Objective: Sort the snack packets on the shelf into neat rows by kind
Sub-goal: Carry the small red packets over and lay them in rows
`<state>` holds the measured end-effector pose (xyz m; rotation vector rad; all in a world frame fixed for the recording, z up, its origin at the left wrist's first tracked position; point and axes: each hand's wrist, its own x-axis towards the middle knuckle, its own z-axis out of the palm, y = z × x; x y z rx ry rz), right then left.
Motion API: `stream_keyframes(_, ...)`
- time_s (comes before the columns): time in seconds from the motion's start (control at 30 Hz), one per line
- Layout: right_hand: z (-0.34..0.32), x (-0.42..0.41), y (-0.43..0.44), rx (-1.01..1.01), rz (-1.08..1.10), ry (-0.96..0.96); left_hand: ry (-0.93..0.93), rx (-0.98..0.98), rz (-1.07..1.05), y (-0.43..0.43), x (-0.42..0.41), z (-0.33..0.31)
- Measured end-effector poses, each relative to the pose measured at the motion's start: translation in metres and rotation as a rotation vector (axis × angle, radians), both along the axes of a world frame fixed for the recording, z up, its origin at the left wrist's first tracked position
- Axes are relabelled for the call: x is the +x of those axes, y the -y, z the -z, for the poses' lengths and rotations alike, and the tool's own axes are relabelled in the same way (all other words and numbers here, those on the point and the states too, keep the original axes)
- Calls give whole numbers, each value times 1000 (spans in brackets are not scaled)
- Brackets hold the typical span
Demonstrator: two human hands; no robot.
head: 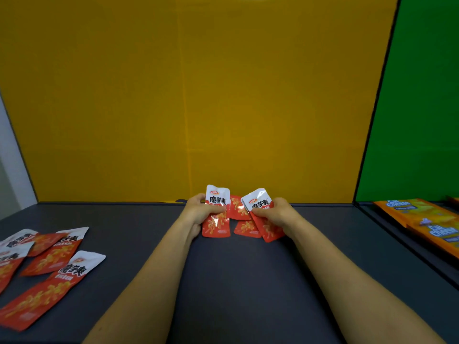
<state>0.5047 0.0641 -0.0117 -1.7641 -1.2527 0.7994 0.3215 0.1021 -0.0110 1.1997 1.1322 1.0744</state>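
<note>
Head view — one wide-angle camera worn on the head, facing forward and tilted down onto the dark shelf (236, 281), the yellow back wall (198, 95) square ahead and filling the upper half. Close range: left hand (198, 212) and right hand (279, 214) sit just below centre. Straight lines bow toward the frame's edges — green side panel (422, 95) leaning at right, red packets (54, 254) cropped at left.

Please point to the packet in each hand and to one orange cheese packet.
Left packet (216, 228): head view, on its red lower half.
Right packet (256, 198): head view, on its white top.
Cheese packet (412, 211): head view, on its front face.
</note>
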Motion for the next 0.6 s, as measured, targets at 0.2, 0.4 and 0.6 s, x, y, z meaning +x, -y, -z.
stream_keyframes(0.2,-17,4,42,165,79,-250,344,-53,-45,1,-4,-9)
stream_keyframes(0.4,-33,20,118,346,219,-364,508,-32,182,17,17,-31)
stream_keyframes(0.6,-43,65,229,491,451,-346,471,112,530,100,77,-65)
